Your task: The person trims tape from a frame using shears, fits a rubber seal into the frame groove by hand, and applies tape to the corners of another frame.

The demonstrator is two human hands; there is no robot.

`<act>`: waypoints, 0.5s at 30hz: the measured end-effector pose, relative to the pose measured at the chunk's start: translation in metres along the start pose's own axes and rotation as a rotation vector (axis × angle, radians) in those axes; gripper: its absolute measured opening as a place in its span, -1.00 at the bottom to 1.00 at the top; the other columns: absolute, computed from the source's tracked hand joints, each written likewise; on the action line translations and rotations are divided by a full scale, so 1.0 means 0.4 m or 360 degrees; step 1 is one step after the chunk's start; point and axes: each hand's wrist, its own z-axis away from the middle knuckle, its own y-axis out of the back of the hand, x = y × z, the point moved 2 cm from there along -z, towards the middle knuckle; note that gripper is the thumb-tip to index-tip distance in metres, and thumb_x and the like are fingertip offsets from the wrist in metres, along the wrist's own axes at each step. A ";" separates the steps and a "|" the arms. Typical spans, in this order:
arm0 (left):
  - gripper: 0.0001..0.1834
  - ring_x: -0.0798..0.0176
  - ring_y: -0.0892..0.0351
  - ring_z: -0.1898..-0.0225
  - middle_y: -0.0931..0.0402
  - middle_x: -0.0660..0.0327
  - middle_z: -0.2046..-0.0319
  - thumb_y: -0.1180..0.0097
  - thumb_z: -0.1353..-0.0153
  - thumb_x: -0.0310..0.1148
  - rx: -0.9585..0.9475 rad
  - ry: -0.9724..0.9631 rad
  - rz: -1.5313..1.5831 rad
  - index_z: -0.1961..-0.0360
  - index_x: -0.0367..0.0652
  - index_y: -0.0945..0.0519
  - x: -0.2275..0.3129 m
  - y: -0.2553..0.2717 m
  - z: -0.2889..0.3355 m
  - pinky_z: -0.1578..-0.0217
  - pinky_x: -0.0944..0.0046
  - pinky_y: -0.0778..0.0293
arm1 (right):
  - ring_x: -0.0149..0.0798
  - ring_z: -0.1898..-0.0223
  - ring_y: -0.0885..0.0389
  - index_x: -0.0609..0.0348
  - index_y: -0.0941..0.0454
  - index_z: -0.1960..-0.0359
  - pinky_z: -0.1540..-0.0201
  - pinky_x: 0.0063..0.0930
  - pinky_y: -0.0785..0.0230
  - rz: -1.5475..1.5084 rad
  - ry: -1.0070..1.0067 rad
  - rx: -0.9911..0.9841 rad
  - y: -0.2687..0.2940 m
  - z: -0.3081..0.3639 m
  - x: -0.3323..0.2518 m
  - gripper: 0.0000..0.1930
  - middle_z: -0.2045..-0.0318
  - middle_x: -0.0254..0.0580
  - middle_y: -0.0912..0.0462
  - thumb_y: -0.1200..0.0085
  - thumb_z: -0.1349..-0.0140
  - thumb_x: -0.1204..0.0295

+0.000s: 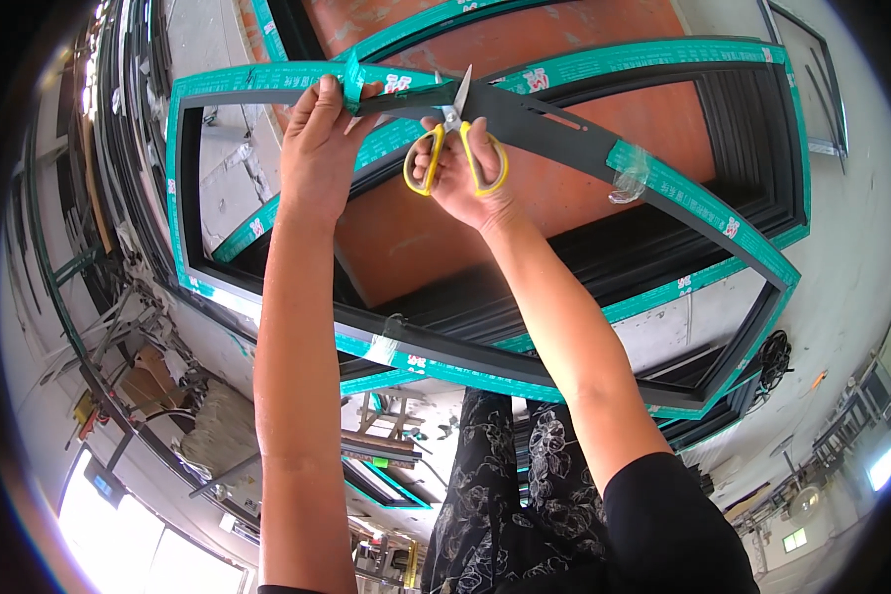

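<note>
Your left hand (317, 134) pinches green tape (352, 84) running rightward toward the scissors (451, 118), which your right hand (468, 183) holds spread.

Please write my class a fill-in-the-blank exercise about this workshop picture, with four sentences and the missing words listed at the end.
1. The right hand holds a pair of ____.
2. The colour of that tool's handles is ____.
3. The left hand holds a raised strip of film whose colour is ____.
4. The person's black trousers are patterned with pale outlines of ____.

Missing words: scissors; yellow; green; flowers.
</note>
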 end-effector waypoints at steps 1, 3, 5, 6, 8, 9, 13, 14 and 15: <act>-0.77 0.09 -0.52 -0.10 -0.60 0.17 0.22 0.07 -0.47 -0.24 0.0003 0.0016 0.0011 0.18 -0.14 -0.56 -0.003 0.009 0.004 -0.23 -0.05 -0.35 | -0.30 0.32 -0.55 0.19 -0.54 0.02 0.17 -0.37 -0.44 -0.0116 0.0006 0.0071 -0.001 0.001 0.007 -0.38 0.37 -0.25 -0.61 -0.21 -0.15 -0.12; -0.76 0.11 -0.52 -0.05 -0.54 0.19 0.28 0.08 -0.47 -0.22 0.0002 0.0002 0.0069 0.16 -0.16 -0.52 -0.022 0.016 0.024 -0.21 -0.03 -0.37 | -0.39 0.41 -0.54 0.19 -0.54 0.04 0.29 -0.48 -0.44 -0.0007 -0.0027 -0.0007 0.042 0.011 0.001 -0.40 0.43 -0.32 -0.61 -0.20 -0.17 -0.12; -0.77 0.15 -0.51 0.03 -0.47 0.21 0.31 0.09 -0.48 -0.21 0.0153 0.0111 0.0041 0.12 -0.14 -0.47 -0.038 0.037 0.072 -0.20 -0.03 -0.38 | -0.47 0.55 -0.51 0.22 -0.54 0.08 0.47 -0.63 -0.40 0.0129 0.0020 0.0133 0.021 0.029 0.013 -0.40 0.50 -0.36 -0.59 -0.19 -0.18 -0.12; -0.78 0.18 -0.48 0.09 -0.42 0.22 0.33 0.12 -0.49 -0.21 0.0233 0.0135 0.0092 0.10 -0.12 -0.44 -0.054 0.045 0.102 -0.21 -0.03 -0.37 | -0.48 0.56 -0.50 0.22 -0.53 0.08 0.49 -0.64 -0.40 0.0166 -0.0005 0.0145 0.011 0.043 0.013 -0.40 0.51 -0.37 -0.59 -0.19 -0.18 -0.11; -0.80 0.18 -0.51 0.11 -0.48 0.19 0.32 0.12 -0.49 -0.25 0.0208 0.0130 0.0259 0.14 -0.15 -0.46 -0.087 0.044 0.143 -0.20 -0.03 -0.39 | -0.48 0.57 -0.50 0.23 -0.53 0.08 0.51 -0.65 -0.39 0.0226 -0.0018 0.0153 0.008 0.052 -0.012 -0.41 0.51 -0.37 -0.58 -0.19 -0.18 -0.11; -0.81 0.16 -0.49 0.08 -0.43 0.20 0.33 0.12 -0.49 -0.24 0.0168 0.0126 0.0315 0.13 -0.11 -0.46 -0.102 0.037 0.160 -0.23 -0.04 -0.35 | -0.45 0.51 -0.51 0.25 -0.53 0.05 0.44 -0.62 -0.39 0.0292 -0.0041 0.0184 0.012 0.059 -0.017 -0.40 0.49 -0.33 -0.59 -0.16 -0.21 -0.10; -0.81 0.14 -0.49 0.09 -0.44 0.21 0.35 0.09 -0.48 -0.24 0.0110 0.0114 0.0416 0.17 -0.09 -0.49 -0.098 0.068 0.149 -0.23 -0.02 -0.36 | -0.35 0.39 -0.51 0.26 -0.53 0.03 0.28 -0.50 -0.39 0.0331 0.0036 0.0128 -0.024 0.056 0.006 -0.41 0.44 -0.25 -0.59 -0.13 -0.25 -0.10; -0.81 0.13 -0.50 0.09 -0.46 0.21 0.35 0.07 -0.47 -0.25 0.0166 0.0170 0.0392 0.20 -0.10 -0.51 -0.090 0.085 0.140 -0.22 -0.02 -0.37 | -0.29 0.42 -0.51 0.27 -0.49 0.06 0.25 -0.46 -0.37 0.0186 0.0035 0.0198 -0.041 0.053 0.013 -0.40 0.51 -0.19 -0.56 -0.11 -0.26 -0.11; -0.81 0.13 -0.50 0.09 -0.46 0.21 0.35 0.07 -0.47 -0.25 0.0161 0.0173 0.0401 0.20 -0.10 -0.51 -0.083 0.092 0.127 -0.22 -0.02 -0.37 | -0.29 0.42 -0.51 0.27 -0.49 0.06 0.25 -0.46 -0.37 0.0194 0.0039 0.0203 -0.035 0.054 0.007 -0.40 0.51 -0.19 -0.56 -0.11 -0.26 -0.11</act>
